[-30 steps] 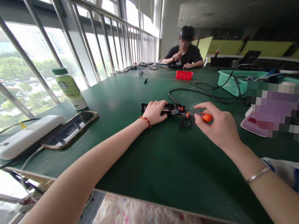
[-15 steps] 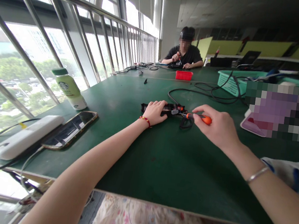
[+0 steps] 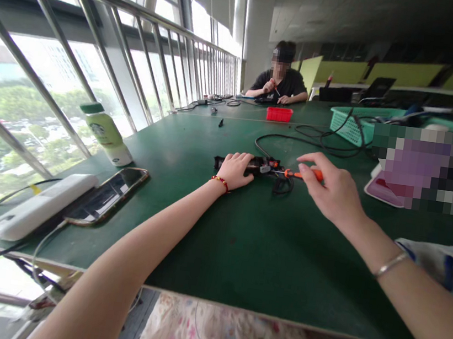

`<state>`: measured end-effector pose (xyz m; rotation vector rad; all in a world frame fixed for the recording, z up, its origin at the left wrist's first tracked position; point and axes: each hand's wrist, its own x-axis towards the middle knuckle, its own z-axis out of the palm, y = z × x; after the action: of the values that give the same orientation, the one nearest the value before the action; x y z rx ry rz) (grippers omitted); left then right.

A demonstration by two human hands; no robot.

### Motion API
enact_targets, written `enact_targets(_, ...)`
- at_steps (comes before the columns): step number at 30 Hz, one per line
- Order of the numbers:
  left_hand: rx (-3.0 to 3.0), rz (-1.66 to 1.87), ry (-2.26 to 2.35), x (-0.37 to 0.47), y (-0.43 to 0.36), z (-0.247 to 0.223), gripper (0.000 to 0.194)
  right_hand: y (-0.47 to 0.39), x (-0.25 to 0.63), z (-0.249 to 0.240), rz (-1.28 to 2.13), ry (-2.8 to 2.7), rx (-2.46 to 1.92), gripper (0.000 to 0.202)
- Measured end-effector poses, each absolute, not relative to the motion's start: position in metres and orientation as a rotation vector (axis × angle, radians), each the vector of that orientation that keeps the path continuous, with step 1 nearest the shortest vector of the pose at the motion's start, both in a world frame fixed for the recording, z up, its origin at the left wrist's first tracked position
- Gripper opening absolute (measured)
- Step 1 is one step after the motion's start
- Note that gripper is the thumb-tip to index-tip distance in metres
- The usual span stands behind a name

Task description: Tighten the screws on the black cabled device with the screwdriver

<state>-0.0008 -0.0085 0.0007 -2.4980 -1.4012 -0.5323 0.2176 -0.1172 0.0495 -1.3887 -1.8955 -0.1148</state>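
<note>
My left hand (image 3: 236, 172), with a beaded bracelet at the wrist, is closed over a long black device (image 3: 257, 166) lying on the green table, its fingers wrapped over the top. In my right hand (image 3: 331, 186) is a screwdriver with an orange handle (image 3: 291, 173). The thumb rests along the handle, while the index finger is raised off it. The screwdriver's shaft points left and meets the device's right end, where parts are exposed; the exact contact point is too small to make out. A black cable loop (image 3: 283, 186) lies just below that end.
A red tray (image 3: 279, 114) and a teal basket (image 3: 343, 126) of cables stand farther back. To the left are a green-capped bottle (image 3: 106, 134), a phone (image 3: 110, 196) and a white power strip (image 3: 40, 206). Another person (image 3: 279, 79) works at the far end.
My right hand's fingers have loosened and shifted along the screwdriver, the index finger lifting away. The handle has turned slightly. My left hand and the device have stayed put.
</note>
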Motion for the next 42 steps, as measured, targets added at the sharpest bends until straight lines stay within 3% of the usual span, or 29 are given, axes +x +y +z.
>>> enact_targets(18,-2.496,-0.5,-1.406,-0.0002,-0.0093,0.0017,0.047,-0.1156,0.2173,0.0454,-0.22,-1.913,-1.289,0.021)
enact_targets(26,-2.495,-0.497,-1.415,0.0002,-0.0091,0.0018,0.048,-0.1152,0.2187,0.0447,-0.235,-1.905,-1.193,0.034)
enact_targets(32,-2.491,-0.498,-1.409,-0.0005,-0.009,0.001,0.048,-0.1162,0.2171,0.0462,-0.213,-1.934,-1.307,0.023)
enact_targets(42,-2.494,-0.487,-1.417,-0.0004,-0.0094,0.0018,0.048,-0.116,0.2176,0.0458,-0.241,-1.914,-1.205,0.034)
